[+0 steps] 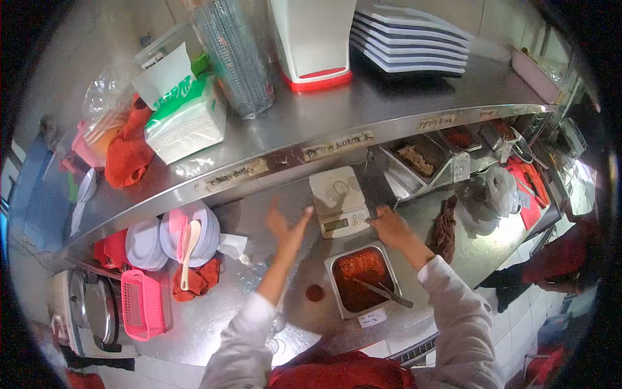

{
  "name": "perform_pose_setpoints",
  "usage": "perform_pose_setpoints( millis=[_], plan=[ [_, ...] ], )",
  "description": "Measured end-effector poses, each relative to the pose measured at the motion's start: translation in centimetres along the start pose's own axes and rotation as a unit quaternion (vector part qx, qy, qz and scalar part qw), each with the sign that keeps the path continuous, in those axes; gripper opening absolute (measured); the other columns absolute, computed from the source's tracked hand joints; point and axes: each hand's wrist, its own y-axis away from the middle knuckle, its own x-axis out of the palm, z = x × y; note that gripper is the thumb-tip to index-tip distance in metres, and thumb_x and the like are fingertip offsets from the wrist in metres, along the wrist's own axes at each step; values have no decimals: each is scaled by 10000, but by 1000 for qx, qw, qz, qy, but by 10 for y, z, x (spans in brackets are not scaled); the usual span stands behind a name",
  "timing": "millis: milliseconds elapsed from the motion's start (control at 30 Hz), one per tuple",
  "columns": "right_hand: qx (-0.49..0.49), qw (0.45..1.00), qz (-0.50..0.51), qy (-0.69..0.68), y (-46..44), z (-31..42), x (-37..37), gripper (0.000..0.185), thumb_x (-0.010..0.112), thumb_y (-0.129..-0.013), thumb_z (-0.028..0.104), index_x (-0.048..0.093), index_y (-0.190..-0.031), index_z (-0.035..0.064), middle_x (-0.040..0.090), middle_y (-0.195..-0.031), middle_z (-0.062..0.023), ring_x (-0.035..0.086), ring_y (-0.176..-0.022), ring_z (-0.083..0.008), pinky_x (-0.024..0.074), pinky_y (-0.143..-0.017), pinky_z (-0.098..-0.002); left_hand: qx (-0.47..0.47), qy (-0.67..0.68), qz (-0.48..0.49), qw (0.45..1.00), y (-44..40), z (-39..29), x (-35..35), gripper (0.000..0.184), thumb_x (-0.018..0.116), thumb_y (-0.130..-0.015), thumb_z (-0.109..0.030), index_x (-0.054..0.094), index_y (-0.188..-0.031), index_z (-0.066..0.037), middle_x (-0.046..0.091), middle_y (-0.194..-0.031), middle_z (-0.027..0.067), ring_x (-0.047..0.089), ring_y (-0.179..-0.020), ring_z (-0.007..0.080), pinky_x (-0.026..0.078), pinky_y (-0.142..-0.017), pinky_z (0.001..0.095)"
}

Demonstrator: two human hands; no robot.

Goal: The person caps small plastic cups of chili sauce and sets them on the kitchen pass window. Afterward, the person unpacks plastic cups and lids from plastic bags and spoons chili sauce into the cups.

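A white digital kitchen scale (338, 188) sits on the steel counter between my hands, nothing on its platform. To its left, my left hand (287, 228) is spread with thumb and fingers apart, holding nothing. My right hand (392, 228) is at the scale's lower right corner, thumb tip at the edge near the buttons; its fingers look apart, and whether they touch the scale is unclear. Just in front stands a square metal pan (332, 282) of red chili sauce (358, 293), with a metal utensil (382, 293) resting in it.
Left are stacked plates (144, 243), a rice paddle (188, 253), a red cloth (204, 279) and a pink basket (144, 311). A steel shelf (285, 146) overhangs the back. Food trays (414, 188), a dark strip (445, 230) and a plastic bag (497, 191) lie right.
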Motion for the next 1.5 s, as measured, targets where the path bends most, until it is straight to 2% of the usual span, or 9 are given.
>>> perform_pose_setpoints(
  millis=[167,233,600,833,1033,1100,1200,1333,1500],
  plan=[
    [-37,998,-35,30,-5,-9,15,338,539,-827,73,683,-1127,133,543,-1105,-193,499,-1115,-364,473,-927,-453,48,98,-119,987,50,11,-115,652,726,-826,-242,410,-1351,-20,392,-1377,124,364,-1292,252,261,-1096,392],
    [-32,999,-29,25,-5,-8,12,339,550,-820,83,684,-1126,136,541,-1112,-192,497,-1120,-362,471,-929,-450,-14,183,-162,970,68,14,-147,538,665,-864,-168,436,-1329,-24,436,-1346,117,406,-1254,237,278,-1084,368],
    [-42,998,37,38,-23,-4,8,293,518,-815,73,678,-1059,57,544,-1194,-210,492,-1178,-362,438,-980,-443,-22,150,-229,962,82,-4,-196,451,575,-883,-168,466,-1296,-25,473,-1314,99,405,-1261,215,299,-1062,356],
    [-71,992,2,100,-45,12,1,207,529,-816,103,698,-883,4,603,-1096,-181,583,-1056,-321,489,-875,-435,71,151,-120,979,39,-41,-154,468,673,-818,-56,491,-1248,-33,500,-1276,96,441,-1226,218,338,-1048,354],
    [-22,1000,-13,2,14,3,-39,188,559,-811,151,647,-872,-3,621,-1008,-206,614,-928,-383,498,-830,-479,118,102,182,971,-16,-42,-75,477,732,-788,-100,502,-1198,-26,556,-1228,123,516,-1195,236,385,-1024,364],
    [25,983,-138,-118,78,10,-47,209,582,-832,203,611,-880,2,614,-988,-224,598,-953,-400,487,-837,-478,83,72,250,962,-41,-11,-23,638,784,-738,-188,470,-1270,-30,556,-1244,137,510,-1212,272,381,-1034,379],
    [161,977,-56,-128,159,46,-72,334,613,-867,279,551,-1010,-16,597,-997,-233,587,-967,-404,476,-844,-470,157,-79,248,953,-73,27,38,817,825,-669,-275,428,-1346,-47,542,-1277,167,499,-1223,319,363,-1052,410],
    [281,934,3,-219,207,85,-72,451,656,-871,324,481,-1107,-18,577,-1045,-243,595,-951,-410,488,-817,-455,85,-70,310,944,-89,32,65,1063,869,-553,-372,335,-1417,-56,481,-1368,187,430,-1300,334,331,-1077,437],
    [308,903,-54,-294,215,103,-45,457,670,-862,291,433,-1128,5,581,-1026,-242,595,-961,-427,485,-808,-461,121,-19,348,929,-89,35,83,1131,872,-548,-398,274,-1445,-60,471,-1380,187,419,-1309,333,321,-1083,431]
  ],
)
